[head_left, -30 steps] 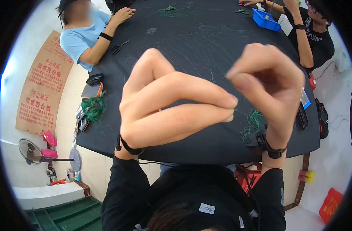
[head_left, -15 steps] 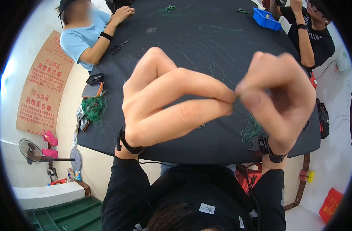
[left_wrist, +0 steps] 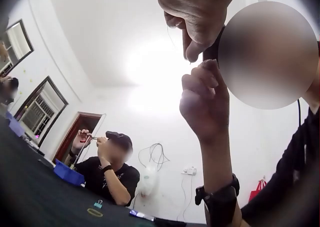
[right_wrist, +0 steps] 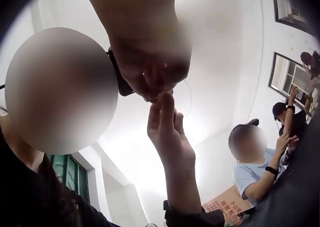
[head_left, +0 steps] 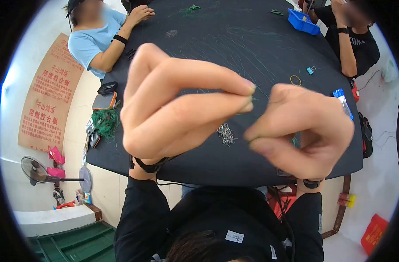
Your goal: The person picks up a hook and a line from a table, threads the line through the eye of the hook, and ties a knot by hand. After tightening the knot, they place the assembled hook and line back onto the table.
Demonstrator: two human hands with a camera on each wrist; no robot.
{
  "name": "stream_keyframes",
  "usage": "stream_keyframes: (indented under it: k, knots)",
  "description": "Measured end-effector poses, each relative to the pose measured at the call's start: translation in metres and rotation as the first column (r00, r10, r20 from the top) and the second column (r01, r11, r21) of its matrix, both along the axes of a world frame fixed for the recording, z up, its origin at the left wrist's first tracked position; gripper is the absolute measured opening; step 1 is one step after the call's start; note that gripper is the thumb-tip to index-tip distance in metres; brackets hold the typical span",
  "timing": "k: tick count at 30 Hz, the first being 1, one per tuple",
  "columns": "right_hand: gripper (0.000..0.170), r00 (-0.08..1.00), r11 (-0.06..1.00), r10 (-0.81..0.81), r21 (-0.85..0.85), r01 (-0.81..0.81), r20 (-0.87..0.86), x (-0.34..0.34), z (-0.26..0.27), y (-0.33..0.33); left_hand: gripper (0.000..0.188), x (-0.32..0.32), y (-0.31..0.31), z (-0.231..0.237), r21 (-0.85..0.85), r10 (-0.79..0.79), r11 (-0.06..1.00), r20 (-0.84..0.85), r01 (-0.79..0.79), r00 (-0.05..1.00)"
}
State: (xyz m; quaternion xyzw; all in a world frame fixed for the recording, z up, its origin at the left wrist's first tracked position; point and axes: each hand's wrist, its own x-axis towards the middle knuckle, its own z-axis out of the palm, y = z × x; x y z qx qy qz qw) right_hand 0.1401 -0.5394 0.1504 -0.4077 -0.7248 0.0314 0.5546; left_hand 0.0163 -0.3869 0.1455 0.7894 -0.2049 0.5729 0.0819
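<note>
Both hands are raised over the black table, tips facing each other and apart in the head view. My left hand (head_left: 175, 107) pinches with thumb and forefinger at its tips. A fine, pale line (left_wrist: 171, 39) curves by these fingers in the left wrist view. My right hand (head_left: 315, 113) sits lower and to the right, thumb and forefinger pressed together. In the right wrist view the thin line (right_wrist: 190, 94) arcs beside the two hands. What the right fingertips pinch is too small to tell. Between and below the hands lies a pile of small shiny metal pieces (head_left: 226, 134).
A green line tangle (head_left: 106, 123) lies at the left edge, with loose strands across the table (head_left: 199, 161). Far right are a binder clip (head_left: 311, 70), a yellow ring (head_left: 295, 80) and a blue basket (head_left: 297, 16). Two people (head_left: 96, 39) sit at the far sides.
The right hand first came up to the left fingertips, then dropped down and away. The left hand has shifted left and up, uncovering the metal pile.
</note>
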Motion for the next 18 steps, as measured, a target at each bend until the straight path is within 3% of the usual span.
stream_keyframes:
  k: [3, 5, 9, 13, 18]
  knots:
    - [0.011, 0.983, 0.981, -0.182, 0.07, 0.182, -0.009, 0.003, 0.003, -0.005, 0.023, 0.004, 0.001, -0.001, 0.045, -0.076, 0.996, -0.026, 0.077, 0.997]
    - [0.009, 0.963, 0.966, -0.258, -0.002, 0.258, -0.079, 0.006, 0.0, 0.003, 0.023, 0.002, -0.003, -0.002, 0.023, -0.093, 0.995, -0.051, 0.095, 0.994]
    - [0.01, 0.976, 0.967, -0.174, -0.211, 0.144, -0.129, 0.008, -0.015, 0.02, 0.021, 0.0, -0.002, -0.002, -0.01, -0.054, 0.998, -0.022, 0.054, 0.998]
    - [0.012, 0.989, 0.967, -0.142, -0.215, 0.134, -0.026, -0.003, -0.003, 0.01, 0.021, 0.001, 0.005, 0.001, 0.023, 0.011, 1.0, 0.031, -0.012, 0.999]
    - [0.01, 0.993, 0.987, -0.078, 0.151, 0.064, 0.086, 0.002, 0.004, 0.0, 0.022, 0.001, 0.003, 0.003, 0.099, -0.045, 0.994, -0.037, 0.049, 0.998]
